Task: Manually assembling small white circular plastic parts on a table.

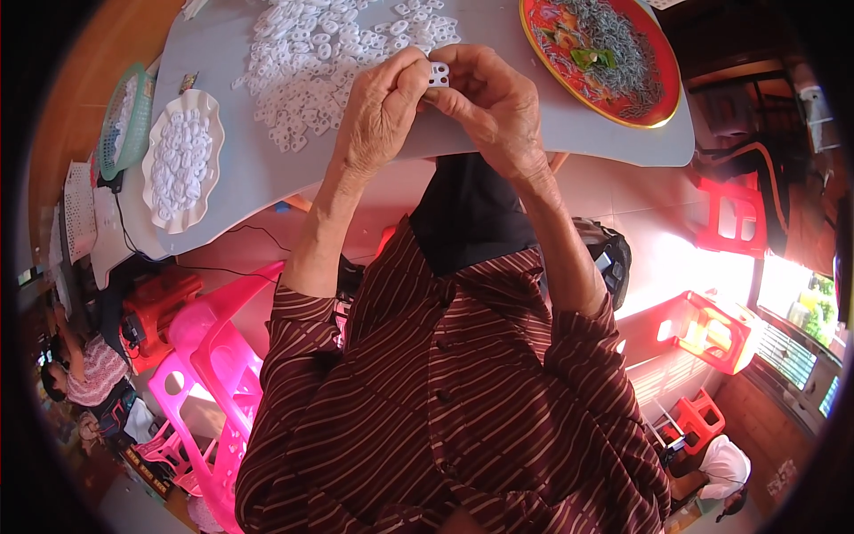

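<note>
Both hands meet over the table's near edge around a small white plastic piece with holes. My left hand pinches it from the left, its fingers curled. My right hand grips it from the other side with thumb and bent fingers. The fingers hide part of the piece. Just beyond my left hand spreads a heap of similar small white plastic parts. To the right of my right hand lies a round red tray with a yellow rim, bearing many small grey metal-looking pieces and something green.
A white wavy-edged dish full of white oval parts stands on the grey table at left, beside a green basket. Pink chairs and red stools stand around. Other people are in the background.
</note>
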The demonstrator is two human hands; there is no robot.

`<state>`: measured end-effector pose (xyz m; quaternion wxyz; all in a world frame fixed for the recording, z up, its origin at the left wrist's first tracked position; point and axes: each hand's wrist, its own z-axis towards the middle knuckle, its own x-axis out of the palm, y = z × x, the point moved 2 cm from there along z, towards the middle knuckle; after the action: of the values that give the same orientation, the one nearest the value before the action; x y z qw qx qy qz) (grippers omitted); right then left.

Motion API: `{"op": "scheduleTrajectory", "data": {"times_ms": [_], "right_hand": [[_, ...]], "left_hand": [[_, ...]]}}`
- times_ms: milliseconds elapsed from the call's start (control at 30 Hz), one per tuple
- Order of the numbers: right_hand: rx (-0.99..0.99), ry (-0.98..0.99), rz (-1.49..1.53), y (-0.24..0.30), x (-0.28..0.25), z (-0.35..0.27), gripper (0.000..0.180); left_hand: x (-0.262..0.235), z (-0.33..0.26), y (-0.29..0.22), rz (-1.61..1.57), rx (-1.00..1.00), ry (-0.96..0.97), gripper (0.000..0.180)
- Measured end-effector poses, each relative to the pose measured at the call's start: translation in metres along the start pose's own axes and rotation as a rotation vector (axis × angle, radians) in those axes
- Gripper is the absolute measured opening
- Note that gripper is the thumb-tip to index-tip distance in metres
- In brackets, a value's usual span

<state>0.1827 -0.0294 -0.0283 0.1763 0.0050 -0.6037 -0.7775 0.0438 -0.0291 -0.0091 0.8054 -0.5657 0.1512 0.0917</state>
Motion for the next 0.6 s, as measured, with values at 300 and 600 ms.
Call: {"op": "scheduleTrajectory", "data": {"times_ms": [300, 600], "right_hand": [[-0.088, -0.048, -0.278, 0.003, 0.002, -0.003, 0.021], [-0.133, -0.048, -0.396, 0.009, 0.003, -0.004, 0.017]], "left_hand": [[0.0, -0.001, 0.003, 0.028, -0.003, 0.041, 0.014], [0.001, -0.002, 0.001, 0.047, 0.016, 0.039, 0.013]]}}
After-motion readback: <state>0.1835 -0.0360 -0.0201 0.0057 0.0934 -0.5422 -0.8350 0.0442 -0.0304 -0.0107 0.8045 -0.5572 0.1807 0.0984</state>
